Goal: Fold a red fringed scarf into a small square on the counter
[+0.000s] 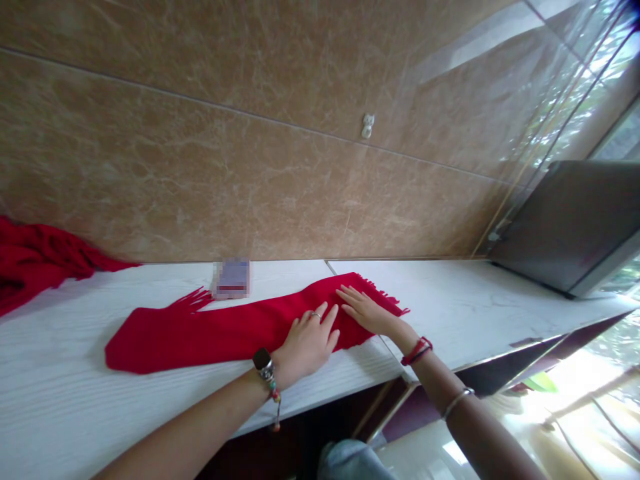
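Observation:
A red fringed scarf [215, 337] lies folded lengthwise in a long strip on the white wood-grain countertop [200, 407]. Fringe shows at its right end, and more fringe sticks out along its upper edge toward the left. My left hand [309, 339], with a ring and a watch at the wrist, rests flat on the scarf right of its middle, fingers spread. Close by on the right, my right hand [364, 310] also lies flat on the cloth near the fringed end, fingers stretched out. Neither hand grips the fabric.
Another red cloth [40, 257] lies bunched at the far left. A small blurred packet [233, 279] stands between the scarf and the brown tiled wall [280, 193]. A dark grey appliance [565, 227] sits at the right end, near a window. A white cat-shaped hook [367, 125] is on the wall.

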`<state>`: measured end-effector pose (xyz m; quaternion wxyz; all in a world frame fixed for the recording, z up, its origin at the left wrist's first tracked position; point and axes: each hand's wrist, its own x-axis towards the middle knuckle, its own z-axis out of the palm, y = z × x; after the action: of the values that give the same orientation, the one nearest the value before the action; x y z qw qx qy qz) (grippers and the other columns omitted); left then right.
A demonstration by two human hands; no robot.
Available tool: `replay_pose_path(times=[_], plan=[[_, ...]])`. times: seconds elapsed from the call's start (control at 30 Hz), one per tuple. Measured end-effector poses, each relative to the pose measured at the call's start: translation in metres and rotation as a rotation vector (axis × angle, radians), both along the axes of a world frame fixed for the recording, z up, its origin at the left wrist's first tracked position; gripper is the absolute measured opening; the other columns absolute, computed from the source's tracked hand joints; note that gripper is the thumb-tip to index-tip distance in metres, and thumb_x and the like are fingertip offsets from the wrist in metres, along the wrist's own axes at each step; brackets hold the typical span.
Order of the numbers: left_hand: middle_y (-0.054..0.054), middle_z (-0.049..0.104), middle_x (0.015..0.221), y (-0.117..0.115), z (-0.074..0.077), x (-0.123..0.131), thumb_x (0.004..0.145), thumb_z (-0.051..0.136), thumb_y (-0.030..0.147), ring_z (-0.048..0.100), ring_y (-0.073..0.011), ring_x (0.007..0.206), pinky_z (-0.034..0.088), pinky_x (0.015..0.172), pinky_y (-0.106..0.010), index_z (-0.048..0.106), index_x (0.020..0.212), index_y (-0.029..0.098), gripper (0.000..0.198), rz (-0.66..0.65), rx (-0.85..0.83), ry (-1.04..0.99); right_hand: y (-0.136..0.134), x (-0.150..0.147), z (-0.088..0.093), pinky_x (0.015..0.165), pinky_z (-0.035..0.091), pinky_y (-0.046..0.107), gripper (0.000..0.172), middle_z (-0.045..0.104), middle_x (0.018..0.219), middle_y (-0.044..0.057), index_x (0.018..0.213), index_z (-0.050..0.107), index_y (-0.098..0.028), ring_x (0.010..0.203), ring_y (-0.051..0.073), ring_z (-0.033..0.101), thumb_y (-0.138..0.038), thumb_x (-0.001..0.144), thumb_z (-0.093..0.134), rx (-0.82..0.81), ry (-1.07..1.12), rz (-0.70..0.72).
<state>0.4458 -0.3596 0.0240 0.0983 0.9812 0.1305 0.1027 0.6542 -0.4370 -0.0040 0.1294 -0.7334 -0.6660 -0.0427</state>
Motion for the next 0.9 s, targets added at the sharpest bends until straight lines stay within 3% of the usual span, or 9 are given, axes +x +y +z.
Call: replay_pose_path(times=[0.1, 0.23, 0.37, 0.5, 0.6, 0.73, 0.83, 0.9], plan=[[-0.014, 0.029, 0.14, 0.012, -0.001, 0.029, 0.091, 0.025, 0.028, 0.025, -0.0283, 0.128, 0.031, 0.099, -0.044, 0.029, 0.134, 0.009, 0.047, 0.075, 0.059, 0.017, 0.001, -0.008, -0.003, 0.104, 0.024, 0.045, 0.048, 0.031, 0.14, 0.011, 0.135, 0.031, -0.015, 0.13, 0.021, 0.022, -0.035, 0.092, 0.023, -0.023, 0.024, -0.041], [-0.013, 0.016, 0.145, 0.019, -0.014, 0.056, 0.09, 0.026, 0.043, 0.011, -0.0285, 0.132, 0.025, 0.102, -0.046, 0.023, 0.136, 0.01, 0.057, 0.064, 0.047, 0.027, 0.0, -0.005, -0.003, 0.104, 0.024, 0.046, 0.046, 0.033, 0.139, 0.012, 0.133, 0.035, -0.013, 0.129, 0.021, 0.025, -0.032, 0.092, 0.025, -0.021, -0.012, -0.096], [-0.01, 0.008, 0.146, 0.02, -0.026, 0.059, 0.086, 0.024, 0.056, 0.006, -0.0316, 0.132, 0.017, 0.102, -0.053, 0.017, 0.139, 0.016, 0.067, 0.04, 0.045, 0.104, -0.015, 0.013, -0.01, 0.101, 0.028, 0.047, 0.043, 0.036, 0.137, 0.013, 0.131, 0.038, -0.014, 0.129, 0.022, 0.026, -0.028, 0.091, 0.027, -0.015, -0.099, -0.171], [-0.012, 0.004, 0.146, 0.021, -0.024, 0.055, 0.079, 0.026, 0.068, 0.002, -0.0325, 0.132, 0.014, 0.102, -0.053, 0.011, 0.14, 0.016, 0.081, 0.012, 0.031, 0.133, -0.038, 0.039, -0.016, 0.095, 0.032, 0.055, 0.041, 0.037, 0.136, 0.014, 0.129, 0.04, -0.018, 0.126, 0.027, 0.031, -0.026, 0.091, 0.027, -0.046, -0.096, -0.369], [-0.013, -0.001, 0.146, 0.022, -0.021, 0.055, 0.071, 0.028, 0.077, -0.002, -0.0336, 0.132, 0.011, 0.102, -0.054, 0.007, 0.14, 0.014, 0.096, -0.011, 0.004, 0.171, -0.048, 0.041, -0.01, 0.095, 0.028, 0.058, 0.043, 0.034, 0.138, 0.012, 0.133, 0.034, -0.021, 0.127, 0.029, 0.029, -0.028, 0.09, 0.028, 0.028, -0.061, -0.496], [-0.013, -0.005, 0.145, 0.023, -0.021, 0.056, 0.064, 0.03, 0.081, -0.005, -0.0337, 0.131, 0.008, 0.102, -0.054, 0.006, 0.14, 0.012, 0.105, -0.031, -0.013, 0.195, -0.04, 0.015, 0.001, 0.101, 0.023, 0.054, 0.049, 0.025, 0.142, 0.01, 0.137, 0.025, -0.021, 0.131, 0.026, 0.017, -0.032, 0.09, 0.028, 0.141, -0.034, -0.316], [-0.013, -0.005, 0.145, 0.024, -0.021, 0.055, 0.063, 0.03, 0.082, -0.006, -0.0333, 0.132, 0.008, 0.103, -0.053, 0.005, 0.14, 0.012, 0.108, -0.037, -0.012, 0.198, -0.028, -0.005, 0.0, 0.103, 0.02, 0.05, 0.05, 0.028, 0.142, 0.009, 0.137, 0.027, -0.02, 0.131, 0.023, 0.017, -0.037, 0.09, 0.03, 0.062, -0.008, -0.151], [-0.013, -0.005, 0.146, 0.025, -0.021, 0.054, 0.062, 0.031, 0.082, -0.005, -0.0331, 0.132, 0.008, 0.103, -0.053, 0.004, 0.14, 0.012, 0.109, -0.039, -0.008, 0.2, -0.025, -0.009, -0.005, 0.103, 0.021, 0.05, 0.049, 0.031, 0.14, 0.008, 0.135, 0.03, -0.021, 0.13, 0.023, 0.022, -0.038, 0.09, 0.031, 0.014, 0.005, -0.124]])
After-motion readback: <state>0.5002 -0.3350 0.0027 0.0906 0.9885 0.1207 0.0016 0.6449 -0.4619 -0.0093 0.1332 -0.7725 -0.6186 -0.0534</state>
